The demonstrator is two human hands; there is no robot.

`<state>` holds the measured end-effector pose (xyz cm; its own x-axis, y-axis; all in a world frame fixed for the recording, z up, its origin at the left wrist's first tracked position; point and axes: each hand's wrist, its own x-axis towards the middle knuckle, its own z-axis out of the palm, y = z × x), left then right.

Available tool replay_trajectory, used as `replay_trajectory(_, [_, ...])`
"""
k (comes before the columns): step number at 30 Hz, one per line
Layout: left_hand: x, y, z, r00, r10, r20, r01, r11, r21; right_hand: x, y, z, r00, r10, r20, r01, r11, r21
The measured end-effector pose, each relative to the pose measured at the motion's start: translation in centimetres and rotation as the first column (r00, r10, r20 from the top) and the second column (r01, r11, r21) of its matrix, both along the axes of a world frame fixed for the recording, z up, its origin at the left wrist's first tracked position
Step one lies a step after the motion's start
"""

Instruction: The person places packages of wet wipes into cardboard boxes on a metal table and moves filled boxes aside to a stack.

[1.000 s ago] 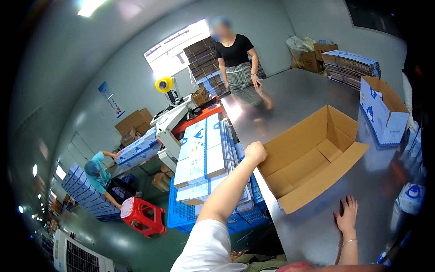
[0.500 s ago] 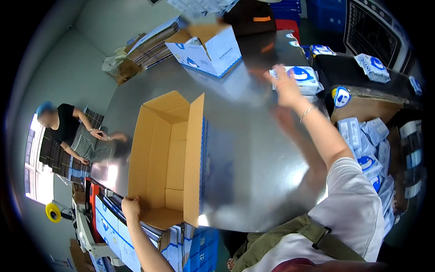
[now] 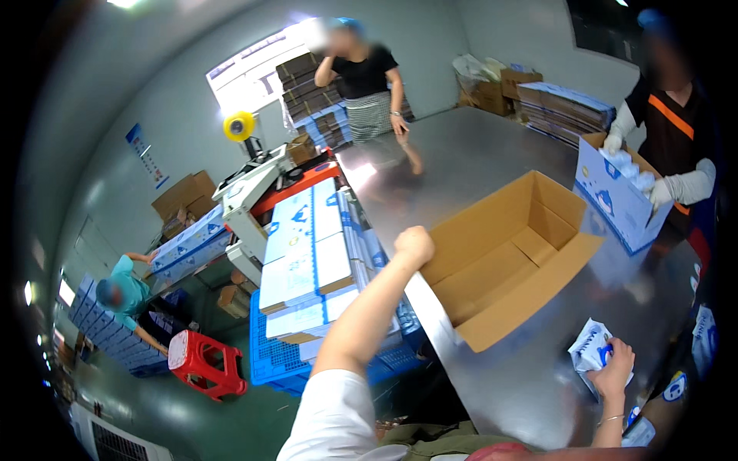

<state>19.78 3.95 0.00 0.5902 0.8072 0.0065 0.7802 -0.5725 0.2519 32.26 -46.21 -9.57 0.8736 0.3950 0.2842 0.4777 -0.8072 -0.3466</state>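
An open cardboard box [image 3: 500, 265], brown inside, stands on the metal table with its flaps up. My left hand [image 3: 415, 246] is closed on its near left edge; the fingertips are hidden behind my fist. To the right of the box, low over the table, my right hand [image 3: 615, 369] grips a soft white-and-blue plastic pack [image 3: 588, 344] by its side, with the fingers bent over it. The pack is tilted. Whether it still touches the tabletop, I cannot tell.
Across the metal table [image 3: 453, 146], a gloved co-worker holds a filled blue-and-white box [image 3: 611, 196]. Another person stands at the far edge. Flattened cartons [image 3: 307, 253] are stacked on a blue crate [image 3: 273, 361] at left, near a red stool [image 3: 204, 361].
The view has swung left. My right hand, previously spread over a pack, now has a pack in its grip. My left hand remains at the box's edge.
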Motion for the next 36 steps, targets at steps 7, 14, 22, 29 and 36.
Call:
replay_trajectory(7, [0.1,-0.8,0.2,0.990,-0.020,0.140,0.029,0.998,-0.064,10.0,-1.7,1.5,0.746,0.655,-0.118,0.128,0.033,0.991])
replay_trajectory(14, [-0.2,-0.2,-0.7,0.935,-0.037,0.352,0.078,0.992,-0.103,7.7,21.0,8.6,0.436,0.861,-0.261,0.133,0.225,0.965])
replay_trajectory(22, [-2.0,2.2,-2.5,0.978,-0.106,0.180,0.108,0.994,-0.005,-11.3,27.8,4.6,0.664,0.705,-0.252,-0.727,0.687,0.005])
replay_trajectory(29, [0.2,2.9,1.8,0.986,-0.135,-0.101,0.156,0.958,0.242,-10.2,9.8,-3.6,0.788,0.604,0.119,-0.608,0.794,0.004])
replay_trajectory(36, [4.5,-20.7,0.6,0.266,-0.868,0.420,0.740,0.463,0.488,-9.5,3.1,-6.7,0.912,0.399,-0.090,-0.391,0.915,0.097])
